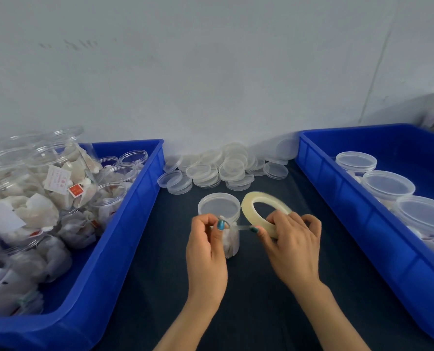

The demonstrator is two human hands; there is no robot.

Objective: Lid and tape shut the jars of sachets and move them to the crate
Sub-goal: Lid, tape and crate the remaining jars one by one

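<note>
**Here, one jar being taped between two hands**

Just one jar (232,240) of sachets stands on the dark worktop (160,274), near its middle, upright, with one clear lid (218,207) already on it. One tape roll (247,209) is tilted up just right of the jar, and a single short strip of tape (241,227) runs from the roll to the jar's side just below the lid.

The left hand (205,247) is curled at the jar's near left side, its thumb and forefinger pinching the free end of the strip against the jar. The right hand (294,244) grips the roll from the near side, fingers wrapped over its lower edge and the thumb tip at the strip.

Two blue crates flank the jar. The right crate (337,206) holds three lidded jars (387,184) in a row. The left crate (124,224) is heaped with open jars (59,188) of sachets, too overlapped to count. A pile of loose lids (218,171), well over a dozen, lies on the far side of the worktop against the pale wall (211,72).
</note>
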